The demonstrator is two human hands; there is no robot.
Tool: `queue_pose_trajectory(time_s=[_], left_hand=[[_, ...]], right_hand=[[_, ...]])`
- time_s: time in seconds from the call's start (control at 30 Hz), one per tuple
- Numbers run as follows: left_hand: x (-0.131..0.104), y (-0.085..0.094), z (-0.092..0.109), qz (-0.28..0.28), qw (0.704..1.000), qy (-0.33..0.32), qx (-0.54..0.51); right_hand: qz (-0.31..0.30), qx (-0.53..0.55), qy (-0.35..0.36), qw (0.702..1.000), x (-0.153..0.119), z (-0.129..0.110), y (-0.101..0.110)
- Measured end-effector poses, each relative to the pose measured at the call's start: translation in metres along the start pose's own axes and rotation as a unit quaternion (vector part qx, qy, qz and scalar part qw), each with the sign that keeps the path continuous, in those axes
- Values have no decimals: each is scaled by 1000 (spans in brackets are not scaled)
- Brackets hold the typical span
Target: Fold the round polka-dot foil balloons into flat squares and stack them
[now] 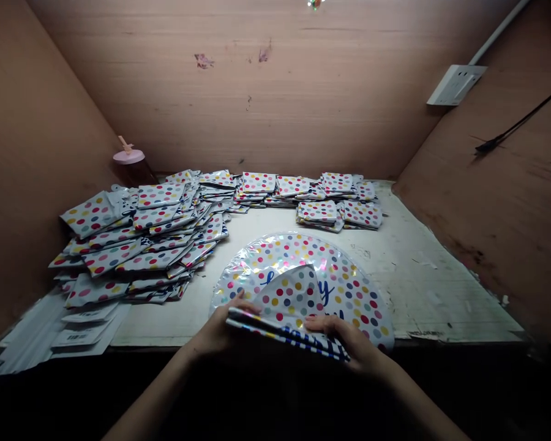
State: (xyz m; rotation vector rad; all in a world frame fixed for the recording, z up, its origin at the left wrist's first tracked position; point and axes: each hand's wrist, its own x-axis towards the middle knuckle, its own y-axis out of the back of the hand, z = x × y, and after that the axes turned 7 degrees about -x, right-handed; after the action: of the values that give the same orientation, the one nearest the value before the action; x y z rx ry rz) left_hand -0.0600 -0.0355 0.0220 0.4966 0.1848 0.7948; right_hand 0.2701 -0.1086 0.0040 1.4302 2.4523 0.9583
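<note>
Left hand (224, 321) and right hand (351, 343) are partly closed, 1 at either end of the folded dotted sheet (291, 303), pinching it by its layered near edge; how far the fingers hidden beneath curl, I cannot tell. The sheet is in the air above the near side of a round dotted sheet (362, 303) lying on the tabletop (413, 263). It looks like thin, shiny film, so I judge it very light, soft and a bit slippery (the raised upper flap suggests it springs open easily). Best hold: the 2 ends of the fold, thumbs flat on top, all layers gripped together. Gripping only 1 layer could let the others slide, and hard pinching might crease it.
</note>
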Motion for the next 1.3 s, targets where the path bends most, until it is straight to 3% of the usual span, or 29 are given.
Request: queue_pose_trajectory(time_s=[0.1,0.17,0.27,0.4,0.47,0.53,0.6,0.67,0.73,0.83,0.93,1.0,1.07,1.13,1.2,1.3], left_hand=[[-8,-4,-4,-19,997,78,1],[-8,-11,-8,50,991,121,-6],[2,-22,-10,202,962,184,5],[27,-39,9,307,901,292,94],[37,-57,25,342,878,278,187],[47,-83,37,308,893,186,272],[55,-115,42,207,926,84,304],[61,-143,39,147,938,54,309],[63,-157,33,152,932,73,322],[63,-144,22,131,929,73,338],[62,-95,15,-2,946,-9,325],[62,-62,13,-107,944,-92,299],[58,-42,14,-165,934,-152,279],[49,-40,14,-144,933,-154,292],[33,-49,12,-81,933,-119,331],[4,-60,6,-37,924,-113,364]], right_hand=[[65,2,-34,997,6,6,-6],[144,-17,-119,982,16,8,-11],[246,-101,-255,930,39,10,-18],[256,-223,-369,865,68,21,-24],[245,-246,-394,851,77,26,-28],[235,-249,-407,846,82,29,-33],[224,-252,-415,845,84,28,-37],[212,-253,-417,847,85,23,-39],[206,-232,-404,860,81,14,-37],[226,-167,-311,908,62,-2,-29],[182,-237,-147,943,35,-15,-27],[135,-344,-58,927,19,-17,-35],[132,-420,13,898,10,-16,-49],[160,-449,70,876,9,-14,-62],[171,-433,106,879,11,-14,-67],[79,-367,118,919,14,-18,-56]])
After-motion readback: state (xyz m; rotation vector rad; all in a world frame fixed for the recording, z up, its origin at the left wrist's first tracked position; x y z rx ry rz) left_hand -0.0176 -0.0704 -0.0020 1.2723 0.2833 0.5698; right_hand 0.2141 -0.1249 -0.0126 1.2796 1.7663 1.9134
